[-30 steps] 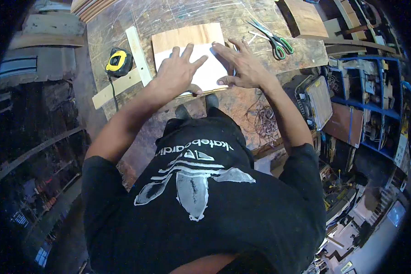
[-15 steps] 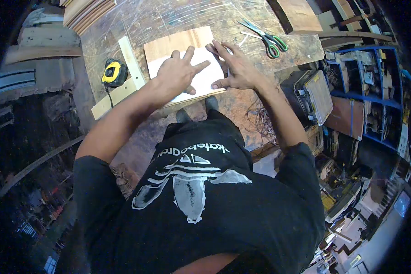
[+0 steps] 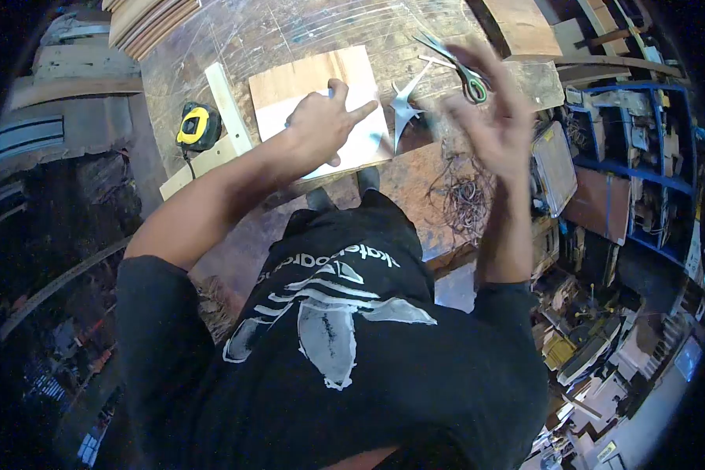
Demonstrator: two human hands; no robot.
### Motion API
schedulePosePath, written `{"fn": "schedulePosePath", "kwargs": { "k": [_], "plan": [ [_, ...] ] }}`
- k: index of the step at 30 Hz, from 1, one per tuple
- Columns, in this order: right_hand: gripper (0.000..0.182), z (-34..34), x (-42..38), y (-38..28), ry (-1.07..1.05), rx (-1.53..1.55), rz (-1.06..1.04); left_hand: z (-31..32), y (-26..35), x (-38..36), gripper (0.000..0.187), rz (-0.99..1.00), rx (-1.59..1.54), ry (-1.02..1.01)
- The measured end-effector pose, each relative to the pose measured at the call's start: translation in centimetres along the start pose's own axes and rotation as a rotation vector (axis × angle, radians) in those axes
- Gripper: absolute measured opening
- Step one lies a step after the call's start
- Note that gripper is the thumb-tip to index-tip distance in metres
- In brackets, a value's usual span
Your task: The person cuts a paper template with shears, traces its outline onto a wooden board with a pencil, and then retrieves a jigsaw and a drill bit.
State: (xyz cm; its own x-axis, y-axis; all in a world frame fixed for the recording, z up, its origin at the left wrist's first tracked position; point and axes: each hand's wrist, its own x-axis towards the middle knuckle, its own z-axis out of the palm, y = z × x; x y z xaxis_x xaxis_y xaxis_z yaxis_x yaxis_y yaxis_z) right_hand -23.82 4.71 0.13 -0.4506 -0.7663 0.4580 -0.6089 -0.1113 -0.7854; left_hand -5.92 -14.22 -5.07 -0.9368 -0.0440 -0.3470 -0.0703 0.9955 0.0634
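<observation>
My left hand [image 3: 321, 129] lies with fingers spread on a white sheet of paper [image 3: 278, 117], pressing it against a light wooden board [image 3: 305, 74]. The paper covers the board's near part. My right hand [image 3: 497, 117] is blurred by motion, off to the right of the board. Its thumb and fingers look apart, with the fingers beside and partly over the handles of the scissors [image 3: 453, 63]. One green-and-black handle loop shows; the other is mostly hidden. Between board and right hand lies a white, pointed paper scrap [image 3: 403, 110].
A yellow-black tape measure [image 3: 198, 127] and wooden strips [image 3: 229, 110] lie left of the board. Stacked boards [image 3: 153, 23] stand at the back left, a wooden block [image 3: 518, 27] at the back right. Tangled cord [image 3: 464, 196] lies below the worktable's edge.
My right hand has left the paper's right edge and moved right to the scissors. The white scrap is now uncovered. My left hand stays on the paper, shifted slightly right.
</observation>
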Motion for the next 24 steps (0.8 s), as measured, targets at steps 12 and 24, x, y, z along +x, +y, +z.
{"fn": "schedulePosePath", "kwargs": {
  "k": [12, 24],
  "plan": [
    [0.032, 10.4, -8.0, 3.6, -0.208, -0.563, 0.135, 1.5, 0.6, 1.1, 0.100, -0.100, -0.046, -0.052],
    [0.047, 11.4, -7.9, 3.8, -0.293, -0.416, 0.301, 0.4, 2.6, 1.9, 0.052, -0.307, -0.091, -0.195]
  ]
}}
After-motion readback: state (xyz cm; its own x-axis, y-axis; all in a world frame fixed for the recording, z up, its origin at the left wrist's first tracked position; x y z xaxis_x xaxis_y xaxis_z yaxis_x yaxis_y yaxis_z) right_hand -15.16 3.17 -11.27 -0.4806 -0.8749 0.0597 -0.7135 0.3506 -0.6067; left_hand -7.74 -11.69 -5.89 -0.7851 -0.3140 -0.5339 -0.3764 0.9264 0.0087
